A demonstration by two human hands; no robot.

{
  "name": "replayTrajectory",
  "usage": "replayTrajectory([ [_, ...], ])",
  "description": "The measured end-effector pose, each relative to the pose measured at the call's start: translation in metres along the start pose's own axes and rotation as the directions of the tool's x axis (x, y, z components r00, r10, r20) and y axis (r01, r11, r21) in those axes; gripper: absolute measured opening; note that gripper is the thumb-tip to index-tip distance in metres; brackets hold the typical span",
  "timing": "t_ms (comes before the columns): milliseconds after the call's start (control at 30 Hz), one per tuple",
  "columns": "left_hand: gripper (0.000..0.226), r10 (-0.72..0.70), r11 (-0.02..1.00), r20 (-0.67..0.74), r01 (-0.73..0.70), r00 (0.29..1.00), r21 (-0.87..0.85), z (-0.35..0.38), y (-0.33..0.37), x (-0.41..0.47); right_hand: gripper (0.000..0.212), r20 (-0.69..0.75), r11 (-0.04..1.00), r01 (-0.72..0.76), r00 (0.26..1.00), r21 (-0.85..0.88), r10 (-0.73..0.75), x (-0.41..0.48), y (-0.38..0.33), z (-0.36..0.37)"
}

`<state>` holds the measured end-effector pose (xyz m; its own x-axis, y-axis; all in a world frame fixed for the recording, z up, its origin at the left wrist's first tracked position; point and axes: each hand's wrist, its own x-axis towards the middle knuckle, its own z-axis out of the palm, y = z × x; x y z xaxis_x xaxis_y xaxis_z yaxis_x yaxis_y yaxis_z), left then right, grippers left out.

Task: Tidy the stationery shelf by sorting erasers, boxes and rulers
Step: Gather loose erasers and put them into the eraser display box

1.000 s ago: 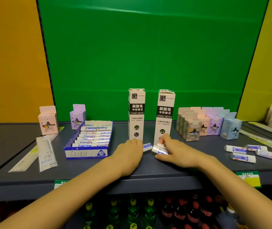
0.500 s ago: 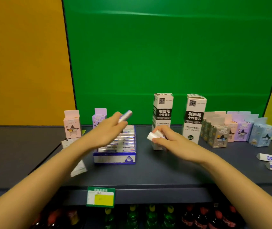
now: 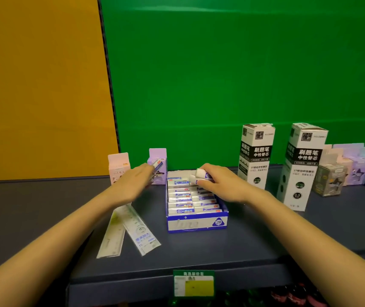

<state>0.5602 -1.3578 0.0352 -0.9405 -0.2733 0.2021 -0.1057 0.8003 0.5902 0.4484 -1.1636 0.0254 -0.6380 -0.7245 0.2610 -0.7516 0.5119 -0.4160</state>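
Note:
A blue and white eraser tray [image 3: 197, 224] stands on the dark shelf [image 3: 232, 244], filled with several wrapped erasers. My right hand [image 3: 219, 182] hovers over the tray's far end and grips two white erasers [image 3: 201, 175]. My left hand [image 3: 136, 181] is left of the tray, holding one eraser [image 3: 157, 165] up in front of a lilac box [image 3: 158, 157]. Two clear rulers [image 3: 130, 231] lie crossed on the shelf under my left forearm.
A pink box [image 3: 118, 166] stands beside the lilac one. Two tall white and black refill boxes [image 3: 256, 156] [image 3: 302, 165] stand right of the tray, with small pastel boxes [image 3: 341, 171] beyond. A yellow price tag [image 3: 193, 284] hangs on the shelf's front edge.
Both hands lifted erasers from beside the tall boxes and carried them left. My right hand now sits over the tray; my left hand has gone past it toward the lilac box.

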Motion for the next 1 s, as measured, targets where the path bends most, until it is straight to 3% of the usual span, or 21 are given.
replayTrajectory([
  [67,0.013,0.005,1.0,-0.011,-0.005,1.0,-0.006,0.001,-0.001,0.001,0.026,0.015,0.997,0.012,1.0,-0.074,-0.01,0.004,0.002,0.005],
  [300,0.038,0.178,0.984,0.067,-0.179,0.982,0.012,0.006,-0.006,0.019,0.023,0.029,0.972,0.063,0.998,-0.227,-0.058,0.011,0.011,0.003],
  [467,0.02,0.232,0.973,0.146,-0.231,0.962,-0.027,0.007,-0.011,0.03,0.027,-0.008,0.941,0.141,0.989,-0.307,-0.151,0.017,0.014,0.005],
  [600,0.018,0.249,0.958,0.19,-0.27,0.95,0.094,0.01,-0.011,0.033,0.025,-0.054,0.937,0.134,0.986,-0.322,-0.16,0.018,0.016,0.005],
  [767,0.029,0.247,0.921,0.098,-0.265,0.964,0.287,0.02,-0.009,0.034,0.025,-0.09,0.944,0.091,0.988,-0.317,-0.125,0.017,0.017,0.007],
  [1000,0.032,0.29,0.901,0.035,-0.285,0.956,0.327,0.031,-0.007,0.038,0.024,-0.117,0.924,0.063,0.986,-0.378,-0.115,0.017,0.016,0.009],
])
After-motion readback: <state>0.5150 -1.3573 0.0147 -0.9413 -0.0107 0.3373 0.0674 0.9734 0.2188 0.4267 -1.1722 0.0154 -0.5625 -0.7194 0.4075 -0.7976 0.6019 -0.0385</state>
